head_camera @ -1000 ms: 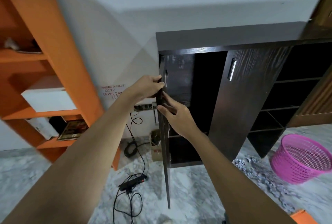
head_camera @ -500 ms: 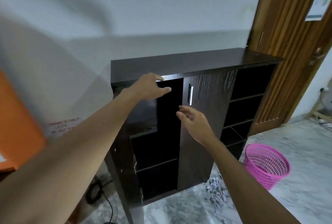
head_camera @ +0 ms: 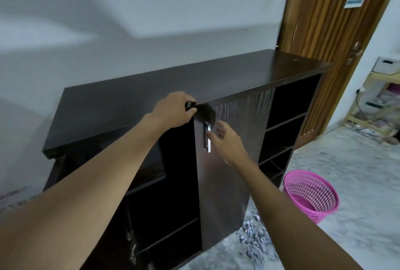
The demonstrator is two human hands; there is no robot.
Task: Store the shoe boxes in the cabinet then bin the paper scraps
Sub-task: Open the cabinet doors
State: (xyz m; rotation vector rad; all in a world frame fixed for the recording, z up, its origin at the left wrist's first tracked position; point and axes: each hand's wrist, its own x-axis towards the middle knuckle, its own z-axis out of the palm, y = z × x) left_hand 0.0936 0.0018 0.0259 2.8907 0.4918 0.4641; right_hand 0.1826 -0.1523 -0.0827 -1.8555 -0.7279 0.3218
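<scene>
Left hand (head_camera: 173, 110) curled over the cabinet (head_camera: 151, 105) top edge, right hand (head_camera: 225, 139) open-fingered just short of the door handle (head_camera: 207, 137), no shoe boxes visible, paper scraps (head_camera: 253, 241) on floor beside pink basket (head_camera: 311, 196): risk of pinched fingers (head_camera: 189, 105) if door swings.

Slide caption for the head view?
Left hand grips the cabinet edge; right hand nears the door handle.

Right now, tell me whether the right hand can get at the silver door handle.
Probably yes. The right hand hovers open just beside the handle, its fingers almost on it, nothing between. The left hand grips the cabinet's top edge higher up, clear of it.
</scene>
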